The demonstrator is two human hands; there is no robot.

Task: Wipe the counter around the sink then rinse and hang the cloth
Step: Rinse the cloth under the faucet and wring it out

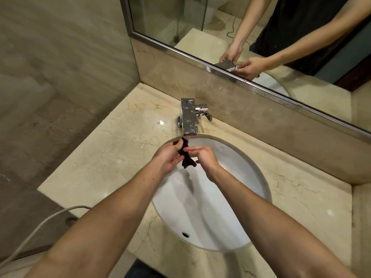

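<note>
A small dark cloth (185, 155) hangs bunched between both hands over the white oval sink (241, 163), just below the spout of the chrome tap (188, 117). My left hand (167, 155) grips the cloth's upper part from the left. My right hand (203, 157) pinches it from the right with fingertips. The cloth's lower end dangles into the basin. I cannot tell whether water is running from the tap.
The beige marble counter (112, 155) surrounds the sink and looks wet near the tap. A mirror (261, 27) runs along the back wall above a marble splashback. A grey hose (40, 223) curves at the lower left. The overflow hole (185, 235) sits in the basin's near wall.
</note>
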